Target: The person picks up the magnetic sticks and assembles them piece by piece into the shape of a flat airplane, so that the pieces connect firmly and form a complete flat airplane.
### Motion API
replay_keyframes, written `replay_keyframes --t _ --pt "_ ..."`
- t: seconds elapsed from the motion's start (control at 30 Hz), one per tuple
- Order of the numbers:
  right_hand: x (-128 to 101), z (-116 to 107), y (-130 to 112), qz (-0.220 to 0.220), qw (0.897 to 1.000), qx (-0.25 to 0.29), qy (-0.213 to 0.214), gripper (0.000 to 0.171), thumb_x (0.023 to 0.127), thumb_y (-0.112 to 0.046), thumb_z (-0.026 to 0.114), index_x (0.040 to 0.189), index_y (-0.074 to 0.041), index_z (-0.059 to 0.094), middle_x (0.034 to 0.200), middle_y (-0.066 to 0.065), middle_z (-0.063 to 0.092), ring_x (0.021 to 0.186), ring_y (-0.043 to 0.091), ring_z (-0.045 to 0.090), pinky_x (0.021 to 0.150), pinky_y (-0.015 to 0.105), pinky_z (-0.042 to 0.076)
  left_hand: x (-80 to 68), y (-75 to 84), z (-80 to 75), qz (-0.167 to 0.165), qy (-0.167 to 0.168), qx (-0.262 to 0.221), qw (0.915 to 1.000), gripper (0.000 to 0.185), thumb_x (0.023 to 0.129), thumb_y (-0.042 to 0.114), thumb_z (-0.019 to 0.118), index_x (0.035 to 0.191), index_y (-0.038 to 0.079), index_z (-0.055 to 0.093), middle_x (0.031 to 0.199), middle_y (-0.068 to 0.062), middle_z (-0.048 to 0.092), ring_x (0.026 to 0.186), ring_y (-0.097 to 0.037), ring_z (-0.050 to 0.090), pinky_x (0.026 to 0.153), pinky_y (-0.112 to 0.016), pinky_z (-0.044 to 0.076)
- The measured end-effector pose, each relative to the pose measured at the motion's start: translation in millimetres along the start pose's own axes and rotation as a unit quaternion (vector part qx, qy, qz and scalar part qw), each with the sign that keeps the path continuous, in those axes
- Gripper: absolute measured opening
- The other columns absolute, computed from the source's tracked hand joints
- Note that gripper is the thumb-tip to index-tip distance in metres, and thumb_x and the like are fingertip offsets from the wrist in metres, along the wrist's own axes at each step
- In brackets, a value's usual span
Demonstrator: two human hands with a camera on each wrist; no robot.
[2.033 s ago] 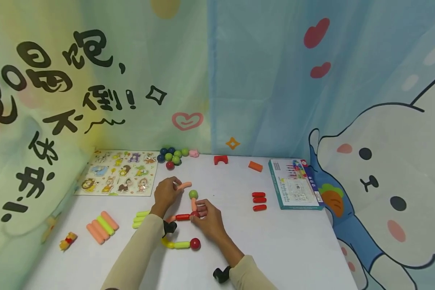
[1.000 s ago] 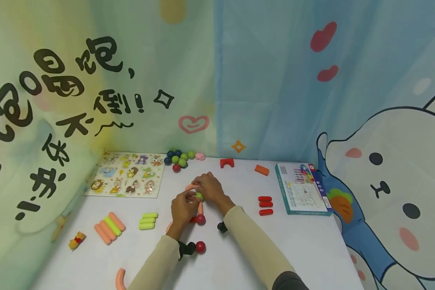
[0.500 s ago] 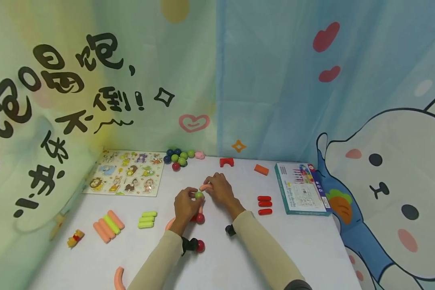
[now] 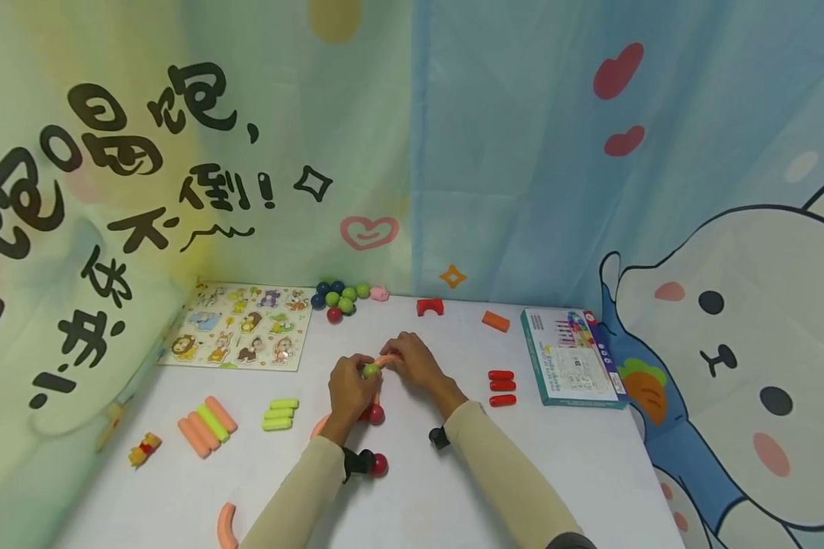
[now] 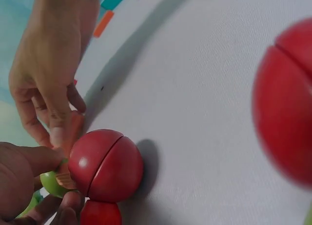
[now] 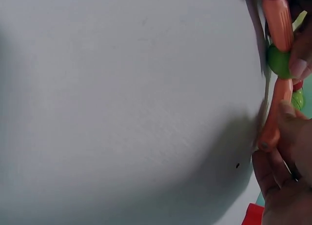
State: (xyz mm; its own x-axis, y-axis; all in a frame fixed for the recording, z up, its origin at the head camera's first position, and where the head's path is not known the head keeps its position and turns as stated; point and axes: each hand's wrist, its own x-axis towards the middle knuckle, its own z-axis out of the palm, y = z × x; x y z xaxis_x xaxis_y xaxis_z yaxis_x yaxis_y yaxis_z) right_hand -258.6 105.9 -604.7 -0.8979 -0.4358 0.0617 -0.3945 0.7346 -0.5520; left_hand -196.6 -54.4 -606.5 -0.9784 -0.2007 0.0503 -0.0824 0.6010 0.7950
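Item: green ball [image 4: 370, 370], centre of the head view, a little below the middle. We see the left hand [image 4: 346, 387] pinching it with curled fingertips; in the right wrist view the ball [image 6: 279, 60] sits between two orange rods in line.

Attached: orange rod [image 4: 387, 358], running up and right from the ball, gripped by the curled fingers of the right hand [image 4: 419, 364]. In the right wrist view this rod [image 6: 274, 115] lies at the right edge, its far end held by that hand. Half a second ago the rod lay flatter and higher beside the ball; now it slants down into the ball and both hands sit closer together.

Below: a second orange rod [image 6: 278, 19] leads down to a red ball [image 4: 376, 414], large at lower left of the left wrist view [image 5: 105, 165]. Unchanged since the earlier frame.

Nearby, unmoved: another red ball [image 4: 380, 463] by the left wrist; three yellow-green rods [image 4: 278, 414] at left; pink and green rods [image 4: 206, 425] further left; three red rods [image 4: 501, 387] at right.

Further out: animal puzzle board [image 4: 242, 326] upper left of the white table [image 4: 556, 473]; cluster of balls [image 4: 339, 300] at the back; boxed set [image 4: 568, 357] at right.
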Motion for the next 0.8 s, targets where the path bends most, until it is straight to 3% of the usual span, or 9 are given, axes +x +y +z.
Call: replay_keyframes --t 0.2,0.37,0.57,0.8 --pt "9.2 0.4 -3.6 0.032 0.999 -0.015 0.006 0.024 0.109 -0.025 0.061 0.126 -0.014 0.074 0.118 0.006 0.073 0.113 0.024 0.061 0.104 0.043 0.052 0.1 0.0 -1.5 -0.005 -0.005 0.003 1.0 0.027 0.087 0.014 0.083 0.112 0.004 0.08 0.103 -0.016 0.071 0.092 -0.027 0.064 0.085 -0.044 0.049" --pt "29.6 -2.4 -20.1 0.026 0.997 -0.066 -0.017 0.038 0.109 -0.02 0.058 0.147 -0.02 0.063 0.136 0.007 0.07 0.121 0.026 0.059 0.107 0.043 0.051 -0.1 -2.0 -2.4 -0.001 0.0 0.002 1.0 0.027 0.086 0.014 0.084 0.111 0.003 0.08 0.103 -0.016 0.07 0.092 -0.027 0.064 0.084 -0.043 0.049" --pt "56.9 -4.1 -42.7 0.018 0.988 -0.143 -0.057 0.062 0.106 -0.015 0.063 0.163 -0.028 0.042 0.143 0.011 0.062 0.126 0.029 0.054 0.105 0.045 0.052 0.3 -3.6 -3.5 -0.001 0.002 -0.014 0.9999 0.027 0.085 0.013 0.086 0.11 0.004 0.081 0.104 -0.015 0.071 0.095 -0.028 0.066 0.086 -0.043 0.049" --pt "82.9 -2.1 -57.7 0.056 0.974 -0.206 -0.077 0.068 0.108 -0.009 0.055 0.167 -0.037 0.033 0.147 0.016 0.055 0.134 0.031 0.048 0.111 0.045 0.048 0.2 -3.2 1.4 -0.022 -0.017 -0.019 0.9995 0.026 0.088 0.013 0.084 0.113 0.004 0.081 0.103 -0.012 0.069 0.094 -0.023 0.063 0.087 -0.039 0.051"
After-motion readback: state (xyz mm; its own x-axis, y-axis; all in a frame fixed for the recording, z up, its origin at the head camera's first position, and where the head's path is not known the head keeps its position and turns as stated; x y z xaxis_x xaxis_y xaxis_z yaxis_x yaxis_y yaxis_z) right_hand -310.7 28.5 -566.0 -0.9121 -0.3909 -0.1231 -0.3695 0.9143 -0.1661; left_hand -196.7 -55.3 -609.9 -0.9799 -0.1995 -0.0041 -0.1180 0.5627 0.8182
